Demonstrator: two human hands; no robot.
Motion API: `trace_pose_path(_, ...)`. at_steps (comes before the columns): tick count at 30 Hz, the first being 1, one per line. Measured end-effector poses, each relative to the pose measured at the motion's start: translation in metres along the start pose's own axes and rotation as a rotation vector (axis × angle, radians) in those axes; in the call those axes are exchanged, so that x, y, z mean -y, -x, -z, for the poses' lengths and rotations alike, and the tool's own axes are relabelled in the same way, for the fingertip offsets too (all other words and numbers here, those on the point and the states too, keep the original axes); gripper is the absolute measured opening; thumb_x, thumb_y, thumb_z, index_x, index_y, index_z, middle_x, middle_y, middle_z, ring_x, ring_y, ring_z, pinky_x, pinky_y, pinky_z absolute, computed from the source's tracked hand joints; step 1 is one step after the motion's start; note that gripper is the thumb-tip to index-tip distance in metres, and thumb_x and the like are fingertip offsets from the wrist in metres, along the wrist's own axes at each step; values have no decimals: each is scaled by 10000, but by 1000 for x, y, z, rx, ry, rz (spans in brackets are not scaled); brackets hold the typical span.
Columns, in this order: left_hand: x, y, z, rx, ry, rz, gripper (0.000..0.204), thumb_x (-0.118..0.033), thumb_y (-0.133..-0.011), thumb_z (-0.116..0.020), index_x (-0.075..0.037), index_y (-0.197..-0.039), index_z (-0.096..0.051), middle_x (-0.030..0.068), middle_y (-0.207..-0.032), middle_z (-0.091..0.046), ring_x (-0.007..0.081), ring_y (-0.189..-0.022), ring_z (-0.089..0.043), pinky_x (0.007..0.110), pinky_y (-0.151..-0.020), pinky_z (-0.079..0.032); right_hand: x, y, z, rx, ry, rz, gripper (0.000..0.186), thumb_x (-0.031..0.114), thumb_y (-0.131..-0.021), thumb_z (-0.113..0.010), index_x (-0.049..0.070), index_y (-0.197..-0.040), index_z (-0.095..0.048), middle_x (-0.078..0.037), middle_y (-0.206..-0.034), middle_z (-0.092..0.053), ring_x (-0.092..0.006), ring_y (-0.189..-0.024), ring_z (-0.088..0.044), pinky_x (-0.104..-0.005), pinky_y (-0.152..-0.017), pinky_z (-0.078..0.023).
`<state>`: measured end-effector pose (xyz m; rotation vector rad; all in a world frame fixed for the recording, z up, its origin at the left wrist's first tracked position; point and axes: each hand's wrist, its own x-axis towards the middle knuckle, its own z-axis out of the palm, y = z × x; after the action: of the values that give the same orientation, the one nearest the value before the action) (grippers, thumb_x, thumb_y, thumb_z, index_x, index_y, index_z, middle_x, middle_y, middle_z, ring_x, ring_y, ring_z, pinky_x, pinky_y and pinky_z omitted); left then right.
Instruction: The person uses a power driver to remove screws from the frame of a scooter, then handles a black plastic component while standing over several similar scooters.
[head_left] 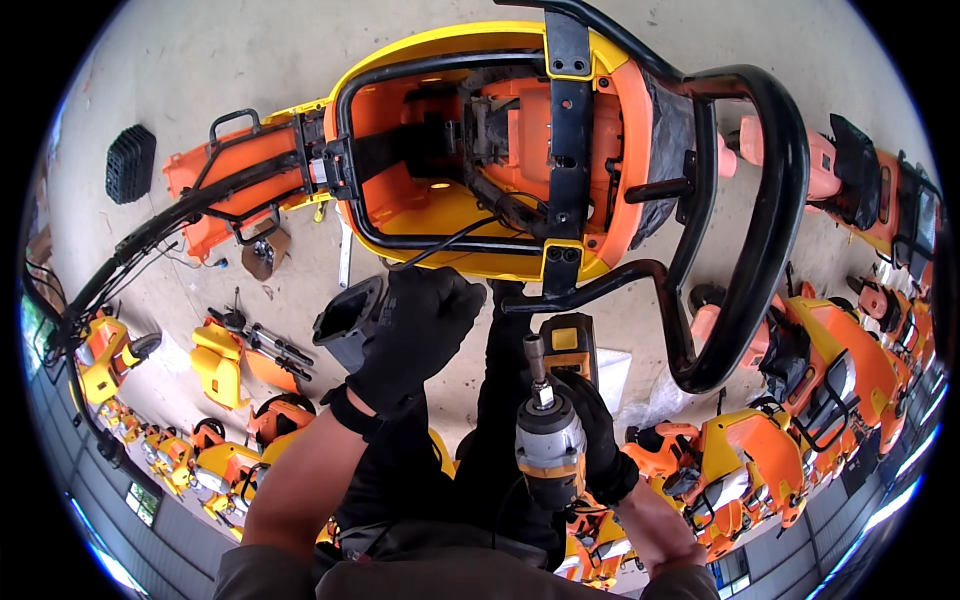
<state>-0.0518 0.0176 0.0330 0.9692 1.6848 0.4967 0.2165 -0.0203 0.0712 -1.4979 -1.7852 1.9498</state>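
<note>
My left hand (425,325), in a black glove, is closed just below the near rim of an orange-and-yellow scooter body (470,262). An open dark grey plastic box (350,322) is held against its outer side, and the fingertips are hidden. My right hand (598,440), also gloved, grips a yellow-and-grey cordless impact driver (552,445). A long metal socket (535,355) on the driver points away from me, towards the scooter. Across the body lies a black metal bracket (566,150), and a thin black cable (445,240) hangs over the near rim.
Black tubular handles (770,220) curve out at the right. Black cables (150,240) run down the left. A black crate (130,163) and a cardboard box (265,250) sit on the concrete floor. Several orange-and-yellow scooters (740,465) stand around me.
</note>
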Motion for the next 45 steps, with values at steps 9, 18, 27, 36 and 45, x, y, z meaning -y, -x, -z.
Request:
trace_pose_path(9,-55,-60,-31,-93,-310,-365,237,-246,-788,-730,-38,-785,-616,144,-652,-585,318,-601,-590,398,-538,-453,-20,14,-3,35,-78,-125,392,259,-1023,-377,12,-1308,-484,-130,-1191,-607,-214,-1036,-629,-344,-942,-513)
trace_pose_path(18,-48,-69,-42,-43,-426,-224,183,-239,-759,-719,-74,-816,-667,138,-722,-641,323,-726,-643,437,-634,-508,-67,29,-10,32,-431,-430,412,125,-867,-594,22,-1263,-548,-157,-1189,-611,-298,-1092,-596,-397,-980,-457)
trace_pose_path(27,-32,-74,-34,-6,-311,-274,284,-331,-753,-750,-62,-793,-666,114,-724,-653,300,-714,-648,411,-639,-504,-83,35,-12,12,-478,-616,377,84,-886,-572,28,-1260,-565,-136,-1197,-625,-285,-1116,-597,-400,-1013,-443)
trace_pose_path(36,-39,-78,-25,1,-342,-286,265,-279,-737,-765,-45,-758,-642,115,-663,-633,292,-688,-650,390,-628,-505,-67,38,-13,-43,-797,-681,343,106,-989,-404,8,-1304,-497,-131,-1212,-602,-217,-1079,-616,-346,-982,-491)
trace_pose_path(45,-40,-75,-15,80,-126,-168,229,-253,-813,-701,-40,-881,-651,102,-758,-643,237,-697,-639,357,-659,-507,-43,34,-11,-101,-1109,-664,318,225,-1013,-402,42,-1242,-526,-121,-1118,-633,-223,-981,-648,-353,-895,-535)
